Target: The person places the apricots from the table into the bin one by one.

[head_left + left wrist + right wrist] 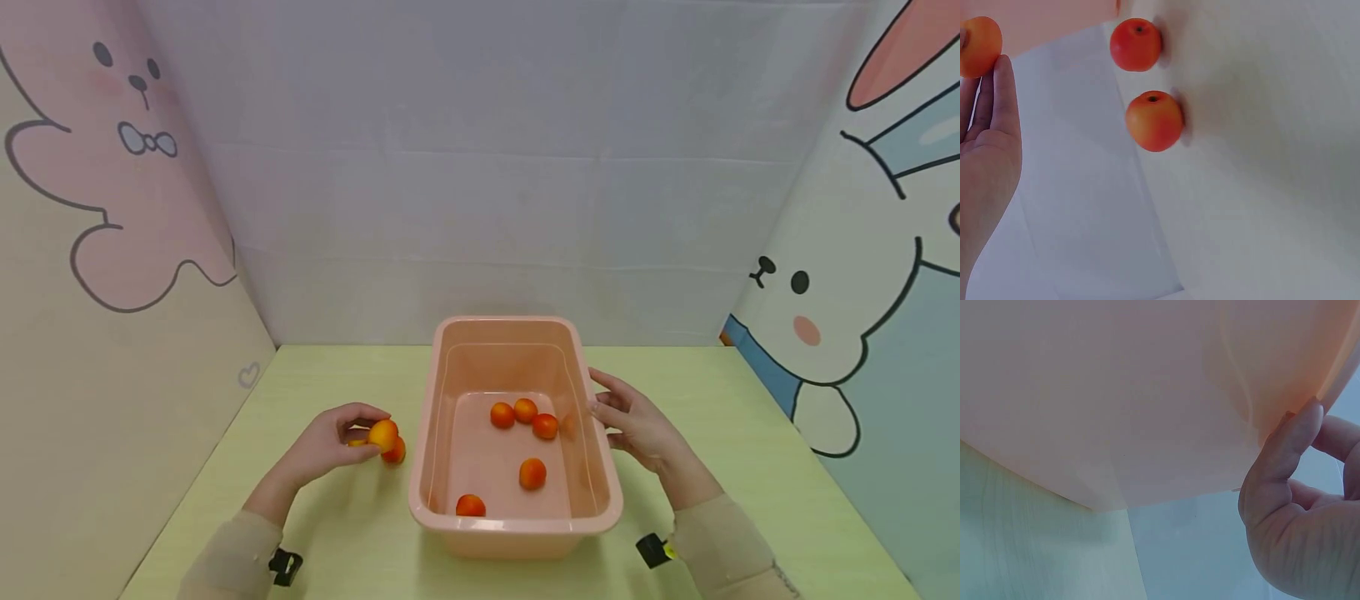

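In the head view, the left hand [328, 439] holds an orange-yellow fruit [383, 435] between thumb and fingers, to the left of the pink bin [525, 527] and outside it; a redder fruit [393, 452] shows partly behind the held one, and a sliver of yellow beside the thumb is too covered to name; the right hand [641, 429] is at the bin's right rim; inside the bin lie five fruits, three in a cluster [525, 410], a single fruit [532, 473] nearer the person and another fruit [470, 505] by the front left corner.

In the left wrist view, the held fruit sits in the fingertips at the picture's edge; two more fruits, an upper one [1135, 44] and a lower one [1154, 120], rest apart from each other on the table [1260, 206]; the step in hand seems to be picking up fruit one at a time; the next move would call for lifting this one over the near wall and loosening the fingers above the bin floor.

In the right wrist view, the thumb and a finger pinch the rim from either side; that hold should probably be kept, to steady the bin.
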Available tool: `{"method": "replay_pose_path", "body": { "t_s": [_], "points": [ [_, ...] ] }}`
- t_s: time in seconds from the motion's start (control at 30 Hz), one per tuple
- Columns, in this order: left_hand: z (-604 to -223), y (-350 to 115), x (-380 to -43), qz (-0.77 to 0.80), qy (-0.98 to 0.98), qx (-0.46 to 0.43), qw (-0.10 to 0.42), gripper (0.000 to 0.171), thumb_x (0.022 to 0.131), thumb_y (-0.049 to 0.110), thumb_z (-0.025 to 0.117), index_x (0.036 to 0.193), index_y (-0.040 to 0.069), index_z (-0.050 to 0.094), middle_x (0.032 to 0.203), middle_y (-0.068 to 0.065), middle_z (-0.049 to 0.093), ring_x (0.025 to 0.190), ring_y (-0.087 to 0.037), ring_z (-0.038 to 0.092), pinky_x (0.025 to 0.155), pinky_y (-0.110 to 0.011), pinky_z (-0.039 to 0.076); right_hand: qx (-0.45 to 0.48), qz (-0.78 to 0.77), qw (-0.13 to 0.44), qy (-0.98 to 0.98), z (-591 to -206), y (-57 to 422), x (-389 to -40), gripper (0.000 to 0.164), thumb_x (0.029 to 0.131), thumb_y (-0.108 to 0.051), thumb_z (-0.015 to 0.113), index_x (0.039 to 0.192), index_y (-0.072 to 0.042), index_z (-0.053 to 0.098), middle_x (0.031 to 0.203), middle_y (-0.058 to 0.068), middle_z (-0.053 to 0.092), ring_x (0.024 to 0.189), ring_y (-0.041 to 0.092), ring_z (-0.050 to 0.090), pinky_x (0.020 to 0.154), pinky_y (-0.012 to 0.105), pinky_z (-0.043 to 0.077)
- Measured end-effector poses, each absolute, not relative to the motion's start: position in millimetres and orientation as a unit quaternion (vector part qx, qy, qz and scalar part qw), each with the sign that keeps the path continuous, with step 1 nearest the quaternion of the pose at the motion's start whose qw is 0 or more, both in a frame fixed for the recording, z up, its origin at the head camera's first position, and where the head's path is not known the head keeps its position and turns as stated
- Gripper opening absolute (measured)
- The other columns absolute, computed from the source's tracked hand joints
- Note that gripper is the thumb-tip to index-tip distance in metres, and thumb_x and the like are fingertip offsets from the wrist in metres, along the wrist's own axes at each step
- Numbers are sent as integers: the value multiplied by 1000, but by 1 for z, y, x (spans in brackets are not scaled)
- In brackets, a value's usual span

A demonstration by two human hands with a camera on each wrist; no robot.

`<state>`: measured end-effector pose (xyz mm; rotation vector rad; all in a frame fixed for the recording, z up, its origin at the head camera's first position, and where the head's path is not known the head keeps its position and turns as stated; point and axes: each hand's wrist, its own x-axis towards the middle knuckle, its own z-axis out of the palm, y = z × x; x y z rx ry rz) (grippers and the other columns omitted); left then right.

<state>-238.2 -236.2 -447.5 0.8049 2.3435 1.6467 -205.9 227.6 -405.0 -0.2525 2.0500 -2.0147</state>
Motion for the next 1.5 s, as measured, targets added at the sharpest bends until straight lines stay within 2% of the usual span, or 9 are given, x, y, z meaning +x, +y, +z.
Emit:
{"method": "replay_pose_path", "body": {
  "t_s": [0.2,0.33,0.6,0.73,0.87,1.13,1.5],
  "points": [
    [-419,-228,-249,522,810,263,39,40,84,5,79,121,-1,64,116,-15,64,103,-25,64,91,-27,52,-88,-693,129,703,-405,228,-206,69,103,-14,54,158,-1,12,109,9,56,83,13,64,65,25,57],
    [-398,-222,-255,507,819,269,13,41,83,5,79,121,1,64,117,-13,64,104,-25,64,93,-32,52,-85,-693,129,704,-405,227,-206,69,103,-14,54,158,-2,13,109,8,57,83,13,64,66,26,58],
    [-353,-194,-263,504,819,276,0,41,83,3,79,120,-1,64,117,-14,64,105,-29,64,90,-34,54,-81,-691,128,707,-404,227,-206,69,103,-15,54,158,-2,14,110,9,57,83,13,64,65,26,57],
    [-330,-179,-268,502,814,292,-6,40,84,3,78,120,-1,64,117,-13,64,105,-29,64,91,-40,54,-81,-691,128,706,-404,228,-206,69,103,-14,54,158,-2,14,110,9,56,83,13,64,66,26,58],
    [-308,-162,-271,498,808,313,-18,38,84,5,78,120,1,65,115,-10,65,104,-25,64,90,-36,54,-81,-692,127,706,-404,228,-206,69,103,-14,54,158,-2,14,110,9,56,84,13,64,67,27,58],
    [-280,-127,-274,524,784,334,-3,37,84,2,77,119,0,65,115,-11,65,103,-25,65,90,-37,55,-79,-689,130,709,-405,228,-208,69,103,-15,54,158,-3,13,111,10,55,85,14,64,69,29,59],
    [-278,-77,-284,548,765,338,26,37,84,2,76,119,-1,66,111,-12,67,99,-24,66,88,-34,55,-89,-692,129,704,-406,229,-208,68,103,-13,53,158,-1,13,108,9,56,82,13,64,67,28,58]
  ]
}}
